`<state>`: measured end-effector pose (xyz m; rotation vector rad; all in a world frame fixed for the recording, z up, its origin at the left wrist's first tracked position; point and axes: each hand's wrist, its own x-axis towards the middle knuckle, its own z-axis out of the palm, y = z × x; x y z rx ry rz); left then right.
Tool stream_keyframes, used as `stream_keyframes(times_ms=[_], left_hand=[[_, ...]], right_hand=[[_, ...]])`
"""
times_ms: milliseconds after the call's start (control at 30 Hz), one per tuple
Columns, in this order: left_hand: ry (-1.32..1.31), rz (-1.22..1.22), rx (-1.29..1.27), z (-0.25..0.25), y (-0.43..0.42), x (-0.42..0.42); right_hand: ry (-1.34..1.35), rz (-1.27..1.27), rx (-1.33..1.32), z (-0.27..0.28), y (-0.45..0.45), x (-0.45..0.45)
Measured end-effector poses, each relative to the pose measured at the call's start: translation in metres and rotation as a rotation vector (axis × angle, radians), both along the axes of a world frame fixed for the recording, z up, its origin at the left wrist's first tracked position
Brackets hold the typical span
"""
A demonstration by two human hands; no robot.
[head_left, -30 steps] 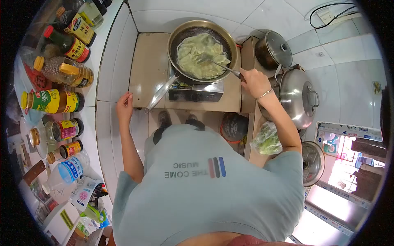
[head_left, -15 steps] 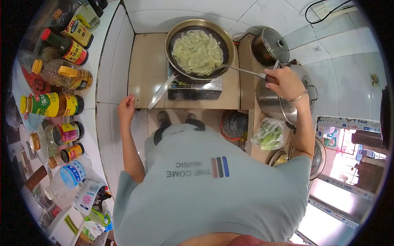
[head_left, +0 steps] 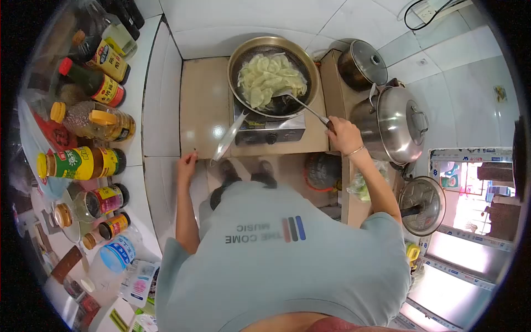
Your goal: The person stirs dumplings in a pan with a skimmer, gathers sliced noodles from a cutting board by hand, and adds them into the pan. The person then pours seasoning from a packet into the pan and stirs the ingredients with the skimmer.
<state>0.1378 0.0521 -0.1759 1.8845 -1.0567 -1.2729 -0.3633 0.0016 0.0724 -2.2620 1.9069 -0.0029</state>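
**Spatula point(head_left: 308, 108) back among the pale slices point(head_left: 271, 77)**

Nearest, the left hand point(head_left: 187, 160) hangs at the tabletop's point(head_left: 204, 105) front edge, near the silvery handle point(head_left: 228, 137) of the pan point(head_left: 314, 77). Its fingers look curled, with nothing visible in them; whether they fully meet, I cannot tell.

The right hand point(head_left: 344, 136) has its grip clamped on the spatula. Half a second ago it was farther right, with the blade at the pan's rim; now it has come in, and the blade meets the slices' near side. So the stirring seems to be under way again.

Beyond, the slices lie in the pan on the stove point(head_left: 271, 136), more unevenly heaped than before.
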Motion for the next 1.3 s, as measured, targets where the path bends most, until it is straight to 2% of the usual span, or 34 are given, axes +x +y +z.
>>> stream_keyframes(times_ms=[100, 133, 267, 367, 467, 533, 633, 700, 767, 833, 867, 900, 967, 1033, 1067, 1100, 1167, 1300], left_hand=[[0.139, 0.063, -0.04, 0.014, 0.002, -0.011], [0.12, -0.004, 0.06, 0.014, 0.002, -0.005], [0.17, 0.023, 0.088, 0.002, 0.014, -0.005], [0.106, 0.096, 0.075, -0.007, 0.031, -0.01], [0.092, 0.237, 0.021, -0.011, 0.068, -0.025], [0.104, 0.32, 0.178, -0.011, 0.1, -0.034], [0.157, 0.37, 0.167, -0.024, 0.153, -0.047], [0.118, 0.448, 0.223, -0.023, 0.184, -0.062], [0.07, 0.518, 0.277, -0.022, 0.214, -0.068], [0.175, 0.654, 0.301, -0.03, 0.245, -0.069], [0.173, 0.648, 0.306, -0.031, 0.259, -0.068], [0.196, 0.703, 0.329, -0.028, 0.27, -0.069], [0.222, 0.746, 0.356, -0.038, 0.291, -0.062], [0.276, 0.813, 0.544, -0.066, 0.303, -0.044], [0.322, 0.865, 0.489, -0.047, 0.301, -0.052], [0.321, 0.856, 0.491, -0.049, 0.297, -0.048], [0.323, 0.771, 0.461, -0.055, 0.29, -0.035], [0.241, 0.77, 0.441, -0.063, 0.241, -0.015]], right_hand=[[-0.049, -0.078, -0.042, -0.025, -0.001, 0.019], [-0.055, -0.107, -0.041, -0.029, -0.004, 0.026], [-0.074, -0.099, -0.115, -0.065, -0.026, 0.037], [-0.136, -0.071, -0.159, -0.078, -0.045, 0.043], [-0.205, -0.043, -0.173, -0.091, -0.064, 0.037], [-0.247, -0.022, -0.17, -0.095, -0.073, 0.033], [-0.332, -0.013, -0.193, -0.097, -0.083, 0.028], [-0.567, -0.079, -0.17, -0.097, -0.094, 0.023], [-0.647, -0.091, -0.14, -0.085, -0.1, 0.017], [-0.786, -0.158, -0.085, -0.074, -0.103, 0.004], [-0.792, -0.146, -0.111, -0.085, -0.113, -0.009], [-0.787, -0.154, -0.112, -0.079, -0.112, -0.019], [-0.597, -0.039, -0.336, -0.043, -0.108, -0.035], [-0.585, 0.0, -0.247, -0.012, -0.106, -0.059], [-0.465, 0.012, -0.19, 0.014, -0.099, -0.066], [-0.316, 0.057, -0.172, 0.043, -0.09, -0.069], [-0.193, 0.127, -0.145, 0.073, -0.081, -0.079], [0.004, 0.17, -0.108, 0.115, -0.063, -0.08]])
